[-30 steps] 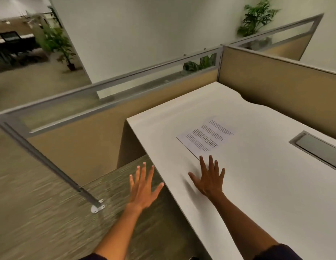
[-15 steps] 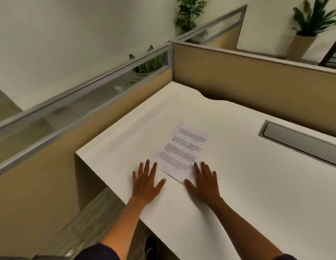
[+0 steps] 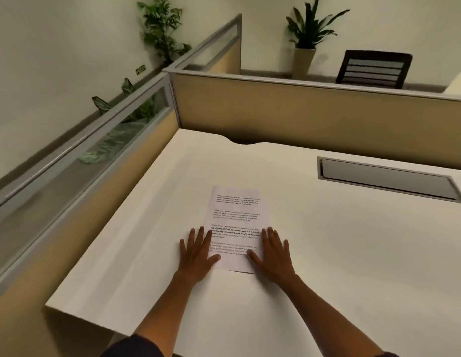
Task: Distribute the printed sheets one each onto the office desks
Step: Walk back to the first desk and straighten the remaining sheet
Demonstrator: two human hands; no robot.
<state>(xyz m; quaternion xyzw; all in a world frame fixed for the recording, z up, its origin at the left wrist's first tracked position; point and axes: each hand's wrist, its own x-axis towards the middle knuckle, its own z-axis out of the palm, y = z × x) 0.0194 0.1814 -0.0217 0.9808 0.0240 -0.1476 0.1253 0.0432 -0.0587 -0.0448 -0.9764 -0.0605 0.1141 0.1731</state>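
Observation:
One printed sheet (image 3: 237, 220) with several paragraphs of black text lies flat on the white office desk (image 3: 353, 253), its long side running away from me. My left hand (image 3: 197, 255) rests flat at the sheet's lower left edge, fingers apart, thumb on the paper. My right hand (image 3: 272, 255) lies flat at the lower right edge, thumb also over the paper. Neither hand grips anything. No other sheets are in view.
Tan cubicle partitions (image 3: 301, 117) with glass tops wall the desk at the back and left. A grey cable hatch (image 3: 386, 180) is set into the desk at right. Beyond stand potted plants (image 3: 305, 34) and a black chair (image 3: 372, 69).
The view swung right and squared up to the desk. My left hand came from over the floor onto the desk, and both hands settled at the sheet's near corners; the sheet now lies straight.

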